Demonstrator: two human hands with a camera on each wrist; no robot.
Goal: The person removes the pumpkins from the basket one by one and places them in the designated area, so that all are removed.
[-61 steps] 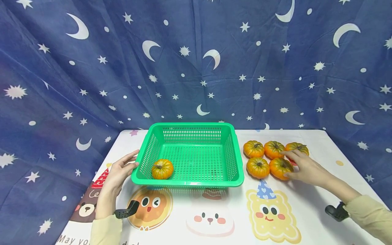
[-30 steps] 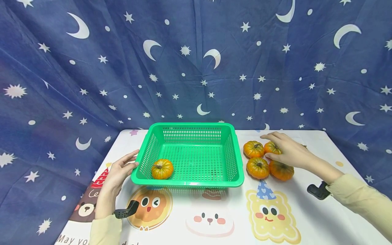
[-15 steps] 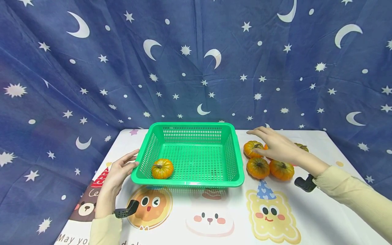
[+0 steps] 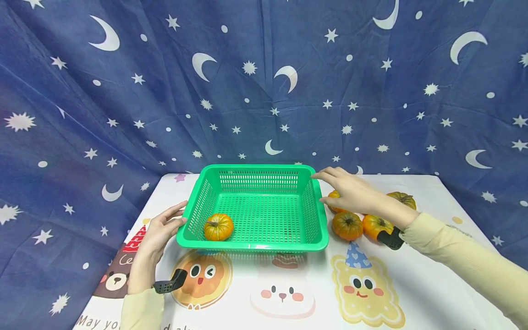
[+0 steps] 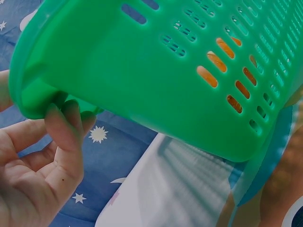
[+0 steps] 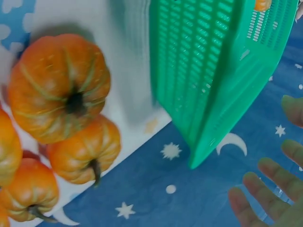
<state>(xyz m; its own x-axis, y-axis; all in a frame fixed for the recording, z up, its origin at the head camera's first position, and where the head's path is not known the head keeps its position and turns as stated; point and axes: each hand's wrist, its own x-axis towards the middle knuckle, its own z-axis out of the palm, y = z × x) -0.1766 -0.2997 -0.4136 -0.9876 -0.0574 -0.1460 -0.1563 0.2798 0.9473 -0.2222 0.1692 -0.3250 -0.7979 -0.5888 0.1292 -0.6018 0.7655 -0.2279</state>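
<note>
A green plastic basket (image 4: 251, 247) stands mid-table, with one small orange pumpkin (image 4: 219, 227) at its front left inside. My left hand (image 4: 154, 240) is at the basket's left side; in the left wrist view its fingers (image 5: 66, 137) curl under the rim and grip it. At the opposite side my right hand (image 4: 354, 190) holds nothing, its fingers spread and the tips right at the right rim. In the right wrist view the fingers (image 6: 265, 194) show apart from one another. Under and beside that hand lie several pumpkins (image 4: 347, 226), partly hidden by the hand and wrist.
A white tablecloth (image 4: 284, 279) with cartoon prints covers the table. Behind it hangs a blue curtain (image 4: 247, 128) with moons and stars. A pumpkin (image 4: 402, 199) lies at the far right of the group. Black wrist mounts (image 4: 391, 239) sit at both cuffs.
The right hand has moved left from over the pumpkins to the basket's right rim. The left hand and the basket have stayed in place.
</note>
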